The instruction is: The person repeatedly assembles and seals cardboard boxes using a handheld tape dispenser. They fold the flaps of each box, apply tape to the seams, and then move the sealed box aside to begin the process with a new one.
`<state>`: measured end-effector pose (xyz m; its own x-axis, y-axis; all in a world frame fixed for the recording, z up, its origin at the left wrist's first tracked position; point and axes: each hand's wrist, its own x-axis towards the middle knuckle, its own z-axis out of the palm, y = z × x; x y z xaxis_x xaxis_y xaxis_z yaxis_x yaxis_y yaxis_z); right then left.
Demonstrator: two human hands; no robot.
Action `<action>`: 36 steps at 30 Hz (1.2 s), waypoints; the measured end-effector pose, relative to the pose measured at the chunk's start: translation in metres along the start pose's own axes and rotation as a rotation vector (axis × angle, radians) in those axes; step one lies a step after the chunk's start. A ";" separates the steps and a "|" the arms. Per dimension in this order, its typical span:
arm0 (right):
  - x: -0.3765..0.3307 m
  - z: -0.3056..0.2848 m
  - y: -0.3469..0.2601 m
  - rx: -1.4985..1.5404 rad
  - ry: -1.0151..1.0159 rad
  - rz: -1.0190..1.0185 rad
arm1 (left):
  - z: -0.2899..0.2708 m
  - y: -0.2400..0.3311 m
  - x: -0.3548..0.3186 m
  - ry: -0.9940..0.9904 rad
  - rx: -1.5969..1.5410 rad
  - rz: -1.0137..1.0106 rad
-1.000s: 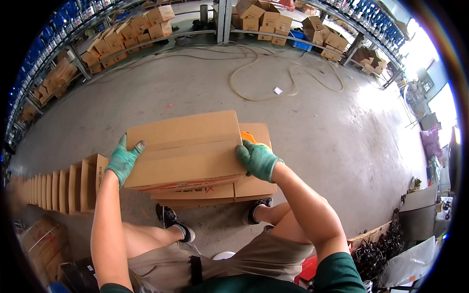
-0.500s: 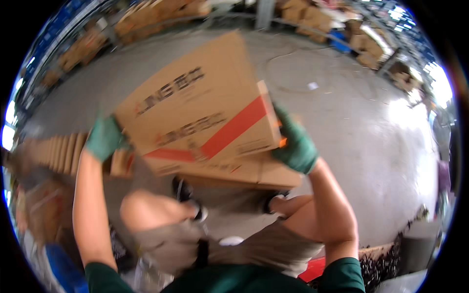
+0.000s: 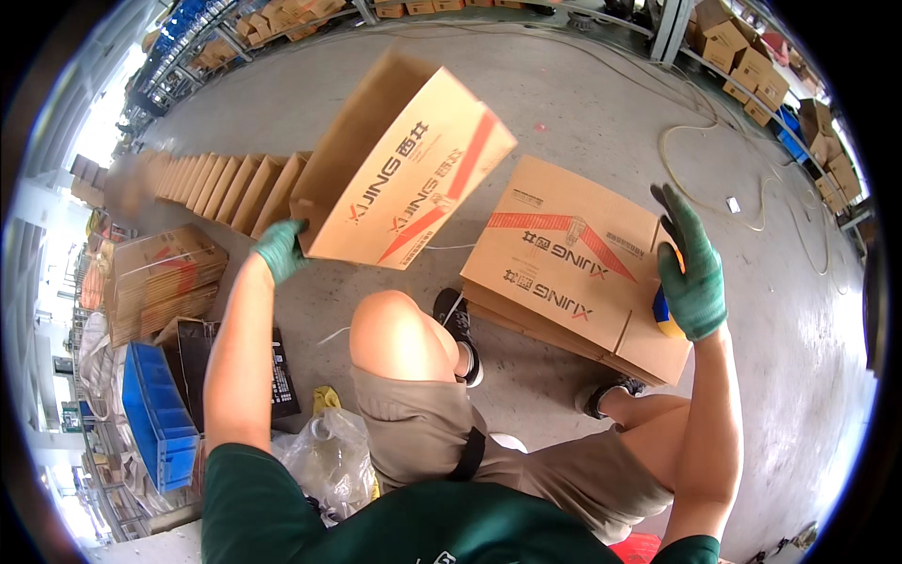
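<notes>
In my left hand point(image 3: 280, 250), gloved in green, the fingers grip the lower left corner of a brown cardboard box point(image 3: 413, 188) with a red stripe. The box is raised and tilted, its open end toward the upper left. To its right, a pile of flattened cardboard boxes point(image 3: 554, 254) lies in front of my feet. My right hand point(image 3: 695, 273), also gloved in green, is off the raised box, beside the pile's right end. Its upper fingers are stretched out. Against its palm is an orange, blue and yellow object point(image 3: 663, 313), mostly hidden by the glove.
A row of standing cardboard boxes point(image 3: 225, 188) runs off to the left. More flat cardboard point(image 3: 169, 273), a blue crate point(image 3: 158, 414) and a clear plastic bag point(image 3: 329, 465) are at my left. Along the far floor winds a hose point(image 3: 662, 141), near shelving with boxes point(image 3: 752, 70).
The raised box has swung to the left and turned, with my left hand still on it. My right hand has come away from it, and the orange part moved with that hand.
</notes>
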<state>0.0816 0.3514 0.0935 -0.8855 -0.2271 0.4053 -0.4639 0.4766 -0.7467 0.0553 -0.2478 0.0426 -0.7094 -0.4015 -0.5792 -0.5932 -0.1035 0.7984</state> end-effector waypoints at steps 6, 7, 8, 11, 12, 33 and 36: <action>-0.015 0.005 0.012 -0.086 -0.185 0.125 | -0.067 -0.215 0.170 0.017 -0.622 0.013; -0.016 0.008 0.012 -0.109 -0.218 0.132 | -0.081 -0.239 0.182 0.025 -0.594 -0.008; -0.015 0.011 0.013 -0.120 -0.247 0.129 | -0.102 -0.254 0.186 0.042 -0.562 -0.017; -0.023 0.003 0.013 -0.253 -0.284 0.233 | 0.000 -0.293 0.168 0.144 0.128 0.268; -0.024 0.002 0.013 -0.272 -0.305 0.274 | 0.016 -0.288 0.154 0.156 0.345 0.322; -0.074 -0.030 0.072 -0.582 -0.305 0.645 | 0.083 -0.121 0.133 -0.511 1.186 0.159; -0.070 -0.010 0.067 -0.677 -0.358 0.587 | 0.128 -0.059 0.106 -0.625 1.104 0.123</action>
<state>0.1132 0.4077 0.0204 -0.9788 0.0121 -0.2042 0.0684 0.9601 -0.2711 -0.0333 -0.1681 -0.0873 -0.6613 0.1720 -0.7301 -0.2978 0.8332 0.4660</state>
